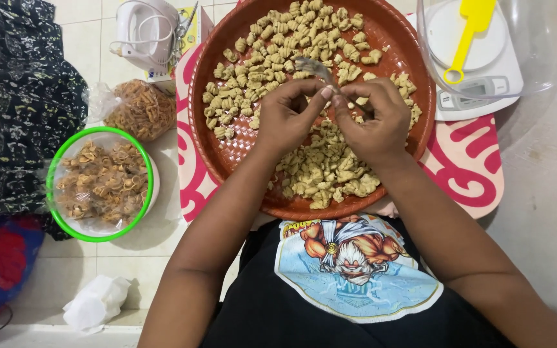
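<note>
Both hands meet over the middle of a round red-brown tray (pixel 224 154): left hand (pixel 288 113) and right hand (pixel 375 119) are fingertips to fingertips, pinched together on a small piece of pale dough, w/ a fork (pixel 314 67) angled up and away from the pinch, its tines blurred; can't tell which hand actually grips the handle. Raw dough pieces (pixel 278 38), ridged and curled, lie across the far half of tray, and a second heap (pixel 330 171) sits on the near side, just below the wrists. Tray rests on a pink-and-white patterned mat (pixel 465 161). At right, touching the mat's far corner, a white digital scale (pixel 478 84) under a clear plastic bowl (pixel 549 45), w/ a yellow plastic scraper (pixel 469 32) lying inside. At left of tray, a clear plastic bag (pixel 140 109) of orange-brown fried pieces, knotted; nearer, a green-rimmed container (pixel 101 183) holding more fried curls, browner than the raw ones. Beyond the bag, a white hand mixer (pixel 146 32) w/ coiled cord, on a box w/ a yellow edge. Far left: dark patterned cloth (pixel 14 96), red-blue fabric below it, and a crumpled white tissue (pixel 95 303) on the tiled floor. Person's black shirt has a pale blue cartoon print (pixel 356 264).
</note>
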